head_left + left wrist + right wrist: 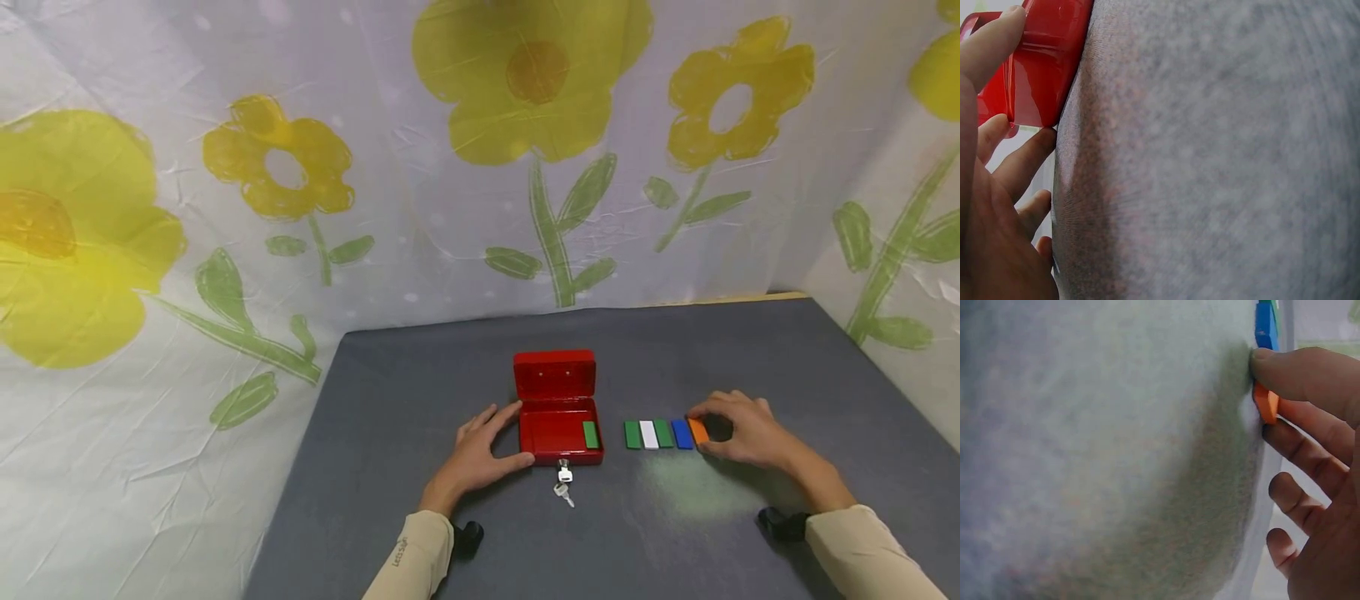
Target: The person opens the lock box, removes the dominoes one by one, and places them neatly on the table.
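A red metal cash box point(561, 457) stands on the table with its lid point(555, 377) raised, a green block point(591, 434) lying inside at the right. Two keys point(564, 492) hang at its front lock. My left hand point(477, 454) rests its spread fingers and thumb against the box's left side. To the right of the box, my right hand point(747, 429) pinches an orange block point(698, 431) between thumb and fingers, at the right end of a row. The row's other blocks are blue point(682, 434), green point(663, 433), white point(648, 434) and green point(632, 434).
The dark grey table point(420, 375) extends around the box and blocks. Behind it and at the sides hangs a white cloth point(420, 225) with printed yellow flowers. Dark wrist-worn devices sit below both hands.
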Available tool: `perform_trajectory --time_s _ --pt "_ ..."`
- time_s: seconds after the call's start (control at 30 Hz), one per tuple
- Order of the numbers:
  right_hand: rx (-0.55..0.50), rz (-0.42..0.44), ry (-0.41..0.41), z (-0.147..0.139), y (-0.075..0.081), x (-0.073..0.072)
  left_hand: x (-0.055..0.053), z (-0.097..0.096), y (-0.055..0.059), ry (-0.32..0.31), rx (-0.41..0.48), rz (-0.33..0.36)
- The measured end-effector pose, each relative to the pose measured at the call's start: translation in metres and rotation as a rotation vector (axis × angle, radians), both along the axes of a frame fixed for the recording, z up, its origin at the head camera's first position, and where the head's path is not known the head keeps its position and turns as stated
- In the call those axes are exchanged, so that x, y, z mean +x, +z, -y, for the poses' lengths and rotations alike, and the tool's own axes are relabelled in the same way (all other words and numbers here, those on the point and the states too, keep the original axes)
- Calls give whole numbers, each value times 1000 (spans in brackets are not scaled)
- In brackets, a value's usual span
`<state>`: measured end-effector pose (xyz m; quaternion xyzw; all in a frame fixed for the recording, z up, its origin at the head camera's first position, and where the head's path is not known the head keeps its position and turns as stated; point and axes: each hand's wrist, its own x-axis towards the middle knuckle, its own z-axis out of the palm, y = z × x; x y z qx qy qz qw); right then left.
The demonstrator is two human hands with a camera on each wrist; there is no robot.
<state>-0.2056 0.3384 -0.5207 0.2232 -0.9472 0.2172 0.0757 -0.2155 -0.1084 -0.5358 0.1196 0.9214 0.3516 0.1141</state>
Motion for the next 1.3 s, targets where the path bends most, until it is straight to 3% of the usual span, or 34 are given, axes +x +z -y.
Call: perform_trajectory --time_s 0.23,0.47,0.6,0.77,1.0,1.3 --pt "-94 8 22 13 12 -1 0 0 1 1 3 -3" --pt "-296 34 153 71 23 -8 -1 1 1 1 8 -5" --pt "-298 56 219 103 23 -16 0 2 0 -7 11 -7" --pt "-188 48 268 129 20 -24 1 1 -2 -13 7 -3" --pt "19 85 222 148 27 -29 2 2 -3 -9 5 -3" --pt "273 65 204 168 41 -34 1 1 0 -23 13 -14"
